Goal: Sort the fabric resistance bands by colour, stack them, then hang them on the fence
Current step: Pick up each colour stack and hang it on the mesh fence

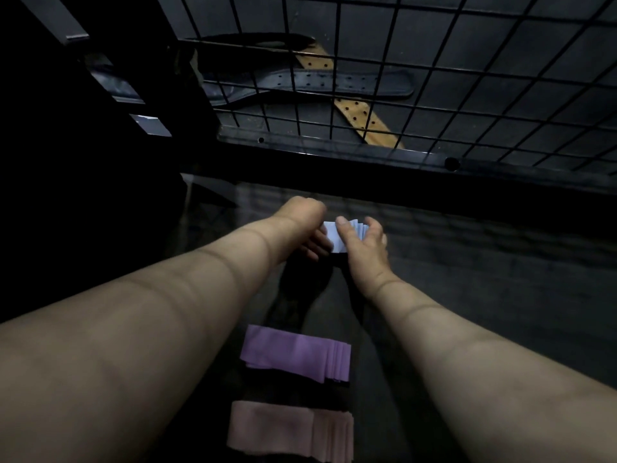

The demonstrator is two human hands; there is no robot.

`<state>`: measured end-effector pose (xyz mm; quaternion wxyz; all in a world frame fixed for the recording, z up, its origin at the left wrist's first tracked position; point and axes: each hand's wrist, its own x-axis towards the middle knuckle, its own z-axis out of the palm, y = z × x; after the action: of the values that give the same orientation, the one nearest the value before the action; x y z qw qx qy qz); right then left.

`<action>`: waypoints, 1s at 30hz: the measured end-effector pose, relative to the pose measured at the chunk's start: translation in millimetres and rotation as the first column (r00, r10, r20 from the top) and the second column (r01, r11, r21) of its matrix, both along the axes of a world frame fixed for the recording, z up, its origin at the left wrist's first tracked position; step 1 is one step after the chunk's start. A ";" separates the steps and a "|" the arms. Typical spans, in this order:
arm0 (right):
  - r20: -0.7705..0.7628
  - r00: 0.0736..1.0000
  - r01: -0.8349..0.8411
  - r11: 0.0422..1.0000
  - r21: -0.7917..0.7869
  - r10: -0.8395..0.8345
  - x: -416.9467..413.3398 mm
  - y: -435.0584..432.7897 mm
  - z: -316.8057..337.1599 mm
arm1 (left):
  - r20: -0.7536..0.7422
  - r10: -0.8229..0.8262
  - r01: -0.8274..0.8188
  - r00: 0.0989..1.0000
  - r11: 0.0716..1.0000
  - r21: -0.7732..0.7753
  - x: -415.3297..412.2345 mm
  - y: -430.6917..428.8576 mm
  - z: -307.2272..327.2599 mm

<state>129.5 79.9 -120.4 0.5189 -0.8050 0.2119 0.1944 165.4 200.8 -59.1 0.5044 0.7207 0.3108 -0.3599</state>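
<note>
pale blue bands (335, 238) pinched btwn left hand (309, 225) & right hand (364, 242), fingers curled round stack. slack grip nr fence (334, 157) could fan layers, drop onto purple stack (293, 352).

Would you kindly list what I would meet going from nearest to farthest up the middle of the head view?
pink band stack → purple band stack → pale blue bands, gripped by the left hand and right hand → fence → black belt behind the mesh
</note>
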 end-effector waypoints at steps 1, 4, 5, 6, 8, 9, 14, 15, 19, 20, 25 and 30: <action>0.017 1.000 -0.021 0.999 -0.034 0.022 -1.1 -1.4 -1.1 | -0.008 -0.029 0.029 1.000 1.000 0.001 -1.8 2.8 -1.7; 0.053 0.996 -0.063 0.992 -0.114 0.070 -1.7 -2.0 -5.3 | 0.041 -0.079 0.078 0.996 0.997 0.030 -3.9 11.9 -8.3; 0.059 0.996 -0.062 0.991 -0.122 0.070 -0.9 -2.1 -6.5 | 0.107 -0.102 0.093 0.989 0.991 0.092 -2.6 17.7 -10.3; 0.064 0.996 -0.052 0.991 -0.122 0.060 -0.2 -3.0 -7.7 | 0.198 -0.153 0.111 0.968 0.972 0.206 -0.3 25.4 -14.7; 0.082 0.996 -0.035 0.993 -0.114 0.044 0.8 -4.4 -8.0 | 0.296 -0.268 0.124 0.917 0.896 0.427 4.9 45.5 -20.3; 0.086 0.995 -0.031 0.994 -0.107 0.041 0.5 -4.8 -8.4 | 0.262 -0.316 0.171 0.912 0.873 0.456 5.2 54.1 -21.6; 0.109 0.994 -0.015 0.998 -0.065 0.022 -3.9 -5.1 -9.6 | 0.210 -0.468 0.383 0.858 0.857 0.346 -1.9 73.5 -35.4; 0.114 0.993 -0.013 0.998 -0.057 0.019 -4.7 -5.7 -9.9 | 0.234 -0.441 0.359 0.866 0.876 0.321 -2.4 74.1 -36.8; 0.135 0.991 -0.025 1.000 -0.012 0.027 -8.1 -9.2 -12.3 | 0.199 -0.431 0.375 0.880 0.888 0.265 0.4 74.6 -42.1; 0.144 0.989 -0.029 1.000 -0.005 0.029 -8.4 -9.3 -12.6 | 0.189 -0.444 0.389 0.876 0.881 0.268 0.8 73.8 -41.1; 0.129 0.992 -0.018 1.000 -0.011 0.019 -3.3 -9.0 -12.0 | 0.197 -0.348 0.309 0.917 0.930 0.201 -3.2 71.3 -41.8; 0.072 0.997 0.006 1.000 -0.001 -0.006 2.7 -8.5 -11.5 | 0.252 -0.217 0.159 0.943 0.960 0.230 -7.6 55.3 -40.3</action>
<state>132.2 71.4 -131.8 0.5264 -0.8110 0.1958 0.1637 157.8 256.1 -99.4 0.4283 0.8386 0.2029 -0.2687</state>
